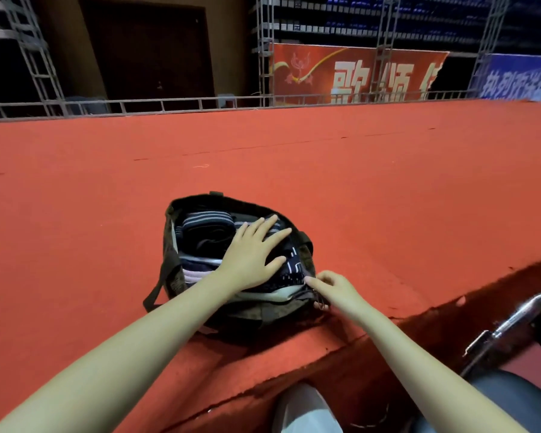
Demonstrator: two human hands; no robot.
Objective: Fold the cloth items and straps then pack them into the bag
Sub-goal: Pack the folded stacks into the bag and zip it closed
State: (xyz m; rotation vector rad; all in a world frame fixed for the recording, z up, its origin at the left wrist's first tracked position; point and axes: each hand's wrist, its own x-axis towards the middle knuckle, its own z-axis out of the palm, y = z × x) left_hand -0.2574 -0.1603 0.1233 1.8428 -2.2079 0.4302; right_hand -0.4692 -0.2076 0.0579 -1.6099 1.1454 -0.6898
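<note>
Both my forearms reach to the bag [181, 276] at 12 o'clock on the red stage floor [388, 198]; left hand [250, 254] presses flat on the folded cloths [200, 232], right hand [331, 289] pinches the zipper end [320, 303]. Cloth may catch in the zipper if pressing loosens

- Red carpeted stage floor [325, 170] spreads wide, its frayed edge near right.
- Metal railing [169, 104] runs along the far edge.
- Red banner [356, 76] with white characters, far right.
- Blue banner [522, 76] further right.
- Dark door [147, 48], far left.
</note>
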